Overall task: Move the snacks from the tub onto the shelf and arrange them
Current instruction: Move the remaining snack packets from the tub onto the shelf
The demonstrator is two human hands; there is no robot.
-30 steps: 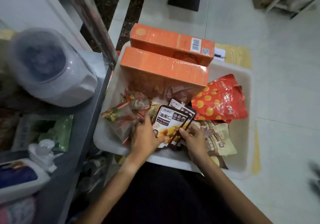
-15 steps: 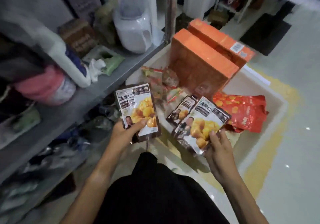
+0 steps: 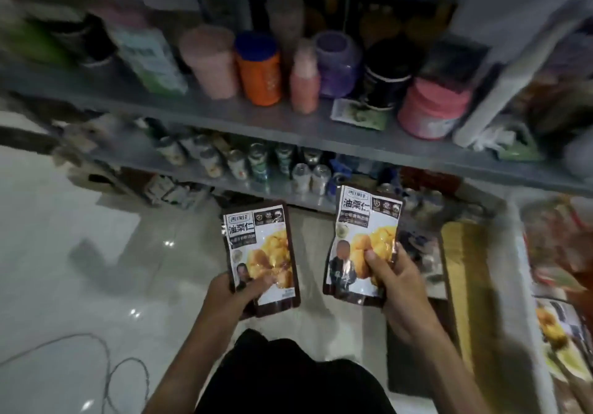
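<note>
My left hand point(image 3: 236, 291) grips the bottom of a brown chestnut snack pouch point(image 3: 260, 243), held upright over the floor. My right hand point(image 3: 396, 282) pinches a second, matching chestnut pouch point(image 3: 364, 230) by its lower right corner, slightly higher and nearer the shelf. The grey metal shelf point(image 3: 288, 125) stretches across the view ahead of both pouches. The white tub point(image 3: 513, 285) sits at the right edge, with more snack packets point(image 3: 558, 320) lying inside it.
The upper shelf board carries crowded jars and bottles, among them an orange jar point(image 3: 260, 70) and a pink tub point(image 3: 431, 109). Several cans point(image 3: 256, 160) line the lower board. A cable point(image 3: 106, 365) loops on the white floor at the left.
My view has swung left from the tub to face the shelf. Both hands carried their chestnut pouches away from the tub and now hold them upright before the lower shelf.
</note>
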